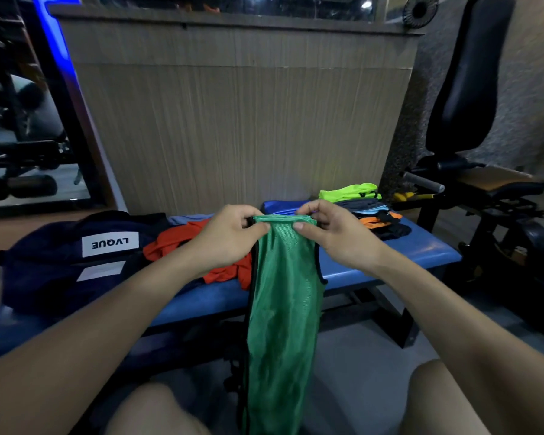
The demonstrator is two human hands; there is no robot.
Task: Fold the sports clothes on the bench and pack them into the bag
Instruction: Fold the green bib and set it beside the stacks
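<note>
Both hands (230,237) (330,230) pinch green mesh vest (283,293) top

The green mesh vest (283,309) hanging from the two-handed grip runs off the bottom edge, so its hem is unseen. Left of the grip, the left hand (230,237) and forearm cover part of the red garment (182,240). Further left, the navy bag (69,262) shows no visible opening. Beyond the right hand (330,233), the stacked clothes (371,211) are too small to tell apart
</note>
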